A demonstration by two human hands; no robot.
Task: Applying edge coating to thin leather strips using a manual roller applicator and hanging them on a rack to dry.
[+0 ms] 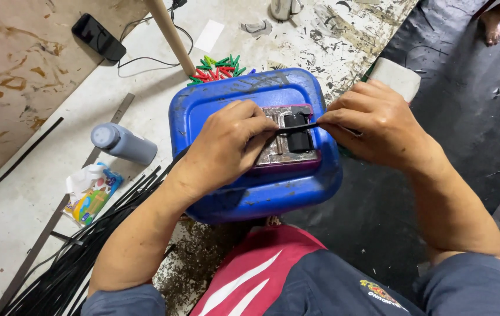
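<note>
A blue plastic container [215, 102] lies on its side in front of me as a work surface. On top of it sits a small metal block [273, 153] with a black clip-like piece [298, 140]. A thin black strip [297, 127] runs across that piece. My left hand [226, 146] pinches the strip's left end and presses on the block. My right hand [373, 126] pinches the strip's right end, fingers closed on it.
A bundle of long black strips [86, 246] lies at lower left. A grey bottle [122, 144], a colourful packet [91, 196], a black phone [99, 37] with cable, red and green clips [218, 69] and a wooden stick [171, 35] lie about. A white block [396, 75] sits behind my right hand. Another person's foot [491, 26] is at top right.
</note>
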